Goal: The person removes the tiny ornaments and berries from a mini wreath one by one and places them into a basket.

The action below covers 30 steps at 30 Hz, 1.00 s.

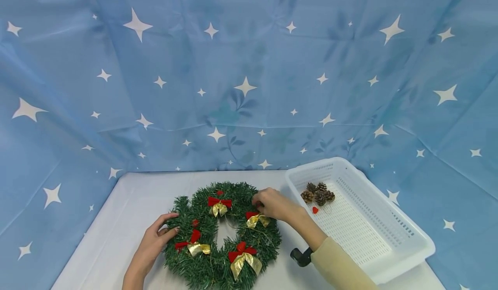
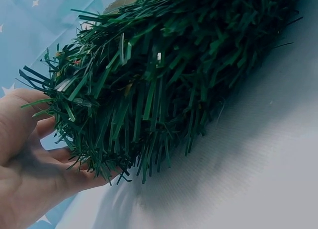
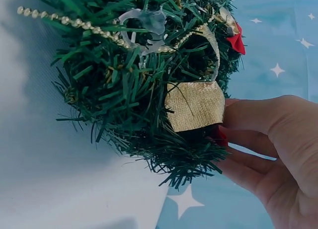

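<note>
A green tinsel wreath (image 1: 202, 264) with red-and-gold bows lies on the white table. My left hand (image 1: 153, 240) grips its left edge; in the left wrist view the thumb is on one side and the fingers (image 2: 99, 177) on the other, partly sunk in the tinsel. At the upper right of the ring my right hand (image 1: 274, 204) has its fingers curled at a bow (image 1: 258, 221). The right wrist view has the thumb beside the gold ribbon (image 3: 195, 106), with a red piece (image 3: 220, 135) between thumb and fingers. Tinsel hides some fingertips.
A white plastic basket (image 1: 389, 214) stands to the right, with several pine cones (image 1: 320, 197) and a small red piece (image 1: 315, 210) inside. A gold bead string (image 3: 89, 28) runs over the tinsel. Behind the table hangs a blue star-patterned cloth (image 1: 249, 56).
</note>
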Each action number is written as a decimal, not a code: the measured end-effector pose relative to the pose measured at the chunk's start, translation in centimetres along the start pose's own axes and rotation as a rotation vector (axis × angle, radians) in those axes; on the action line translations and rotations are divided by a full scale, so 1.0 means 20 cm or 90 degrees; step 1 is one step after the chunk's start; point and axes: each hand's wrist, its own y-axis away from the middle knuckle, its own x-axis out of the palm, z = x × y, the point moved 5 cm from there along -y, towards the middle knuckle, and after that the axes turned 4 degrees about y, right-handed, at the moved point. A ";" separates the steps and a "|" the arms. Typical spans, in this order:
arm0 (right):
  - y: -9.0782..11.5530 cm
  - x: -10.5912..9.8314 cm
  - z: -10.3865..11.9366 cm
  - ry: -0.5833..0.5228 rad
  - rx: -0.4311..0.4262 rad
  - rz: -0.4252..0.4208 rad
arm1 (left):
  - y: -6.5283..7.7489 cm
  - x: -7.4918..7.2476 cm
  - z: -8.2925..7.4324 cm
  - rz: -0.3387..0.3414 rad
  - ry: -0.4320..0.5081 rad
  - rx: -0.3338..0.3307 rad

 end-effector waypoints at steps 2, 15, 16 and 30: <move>0.00 -0.01 0.00 0.003 -0.007 -0.012 | 0.00 0.00 0.00 0.000 0.001 0.000; 0.02 -0.05 0.01 -0.018 -0.028 -0.061 | 0.00 0.00 0.00 0.005 -0.008 -0.005; 0.02 -0.05 0.01 -0.020 -0.031 -0.065 | 0.00 0.00 0.00 0.005 -0.007 -0.006; 0.04 -0.07 0.00 -0.021 -0.038 -0.082 | 0.00 0.01 -0.01 0.010 -0.013 -0.004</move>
